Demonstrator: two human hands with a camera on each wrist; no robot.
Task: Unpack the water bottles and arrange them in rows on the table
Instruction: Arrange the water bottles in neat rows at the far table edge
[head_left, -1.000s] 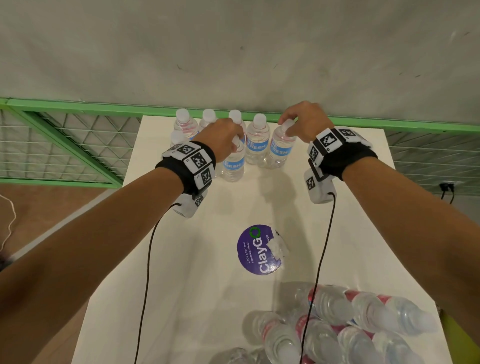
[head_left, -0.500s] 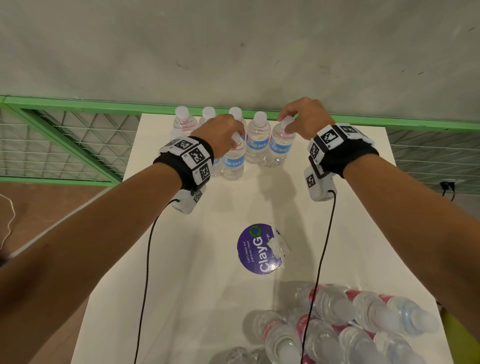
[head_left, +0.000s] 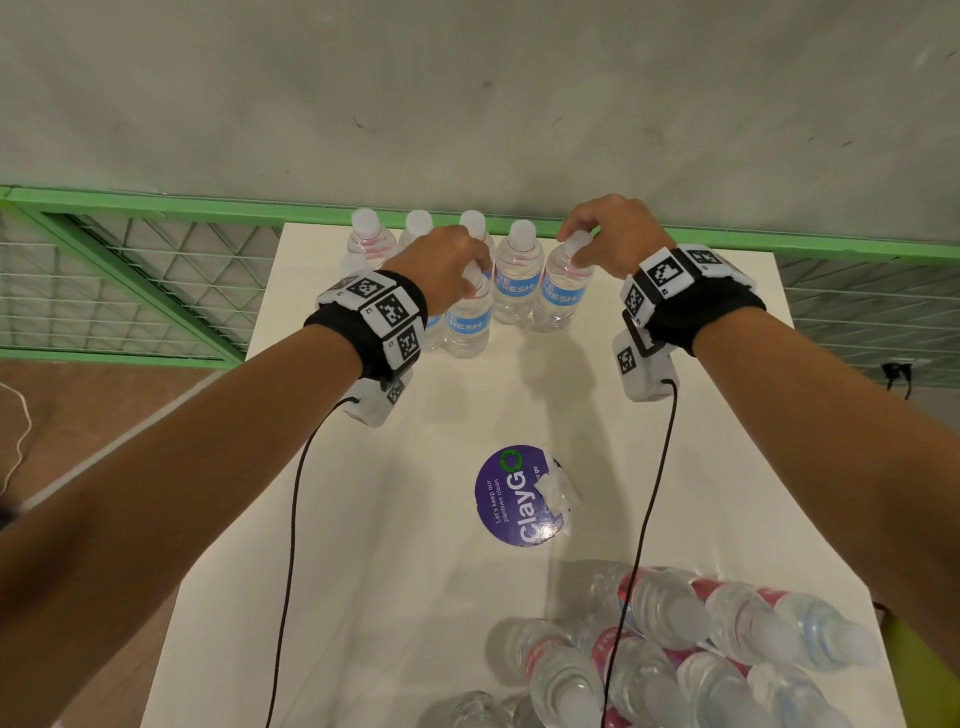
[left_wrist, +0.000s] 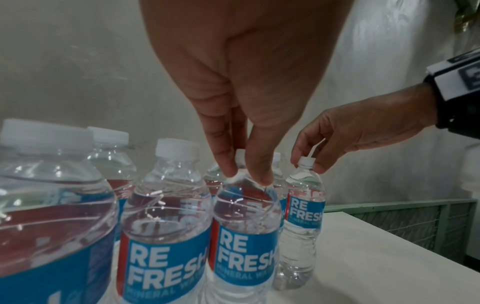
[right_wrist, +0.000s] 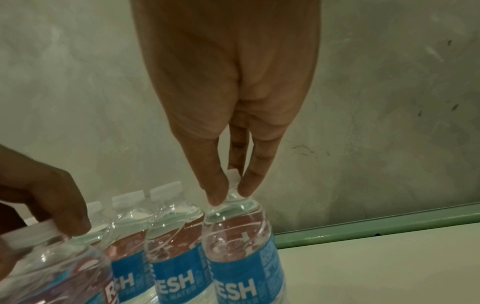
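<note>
Both hands at the far end of the white tabletop (head_left: 363, 519), each holding an upright water bottle by its neck. The left hand (head_left: 447, 265) pinches the neck of a front-row bottle (head_left: 467, 322); the right hand (head_left: 613, 234) pinches the cap end of the rightmost back-row bottle (head_left: 563, 291), beside other standing bottles along the green rail (head_left: 156, 200). The remaining bottles (head_left: 675, 649) lie heaped at the near edge, close to a purple round sticker (head_left: 511, 496).

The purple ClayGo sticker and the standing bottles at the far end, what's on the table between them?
Nothing: in the head view the white table is bare between the sticker and the standing bottles, apart from shadows.
</note>
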